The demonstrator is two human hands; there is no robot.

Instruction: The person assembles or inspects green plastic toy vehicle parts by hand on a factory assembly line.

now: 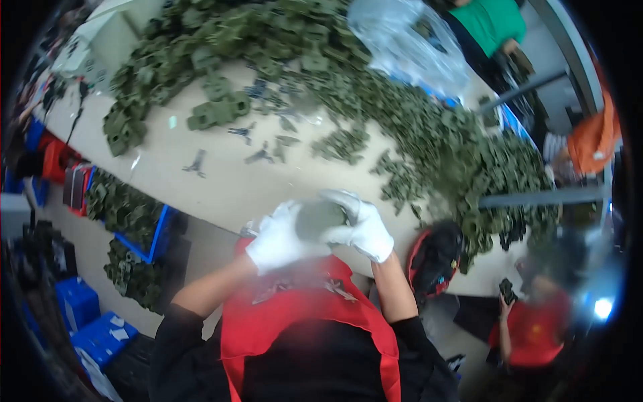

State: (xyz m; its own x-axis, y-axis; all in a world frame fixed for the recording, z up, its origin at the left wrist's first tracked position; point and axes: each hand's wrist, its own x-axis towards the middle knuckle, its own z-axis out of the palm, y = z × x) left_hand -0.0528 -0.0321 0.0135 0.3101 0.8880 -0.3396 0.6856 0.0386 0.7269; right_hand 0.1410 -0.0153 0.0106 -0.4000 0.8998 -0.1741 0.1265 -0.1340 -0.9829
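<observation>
In white gloves, my left hand and my right hand close round one olive-green molded piece above the near edge of the table. The piece is blurred and partly covered by the fingers, so its exact kind does not show. Beyond my hands lie small dark forked pieces. A pair of larger green housings lies a bit farther off. Small flat green parts spread in a wide heap to the right.
Bigger green housings pile up at the table's far side, beside a clear plastic bag. A black and red bag sits at the right edge. Blue crates stand lower left. Co-workers in green and red are nearby.
</observation>
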